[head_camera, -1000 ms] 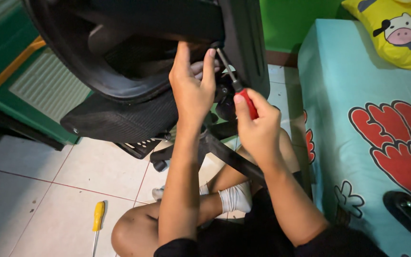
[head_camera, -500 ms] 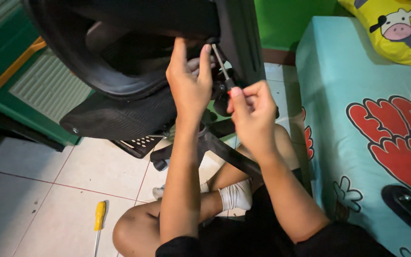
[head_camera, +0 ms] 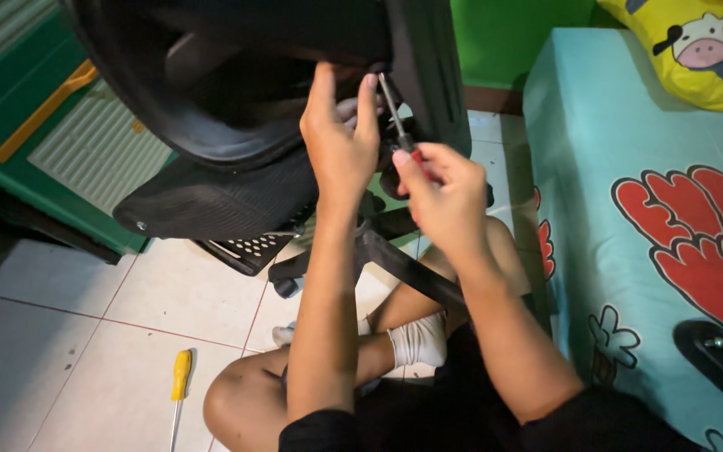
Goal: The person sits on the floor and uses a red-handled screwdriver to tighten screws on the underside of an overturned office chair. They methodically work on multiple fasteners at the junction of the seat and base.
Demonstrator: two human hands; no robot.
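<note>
Gripping a slim red-handled screwdriver with a grey metal shaft [head_camera: 401,130], the right hand [head_camera: 445,197] is clenched round the handle, thumb and fingers wrapped so that only a sliver of red shows near the knuckles. The shaft angles up and left from the fist toward the underside of a black office chair with a moulded plastic shell and mesh seat [head_camera: 236,109], which lies tipped on its side. Left hand [head_camera: 340,142] presses flat-fingered against the dark shell just beside the shaft's tip, fingertips curled over a part I cannot make out in the shadow; it grasps or steadies the chair there, not the tool. Judgement on handling: the screwdriver is light, rigid and narrow, apt to roll or cam out if pushed off-axis, so a full-fist hold on the handle suits it. The chair looks bulky and awkward rather than fragile; the plastic shell is stiff, the mesh yields, and the shell rim or black base arm [head_camera: 412,272] below the hands seems the firmest place to hold. Under the chair a second, yellow-handled screwdriver [head_camera: 179,381] lies on the white tiled floor [head_camera: 60,368], well apart from both hands. Right of the chair stands a bed with a turquoise printed sheet [head_camera: 629,167].
</note>
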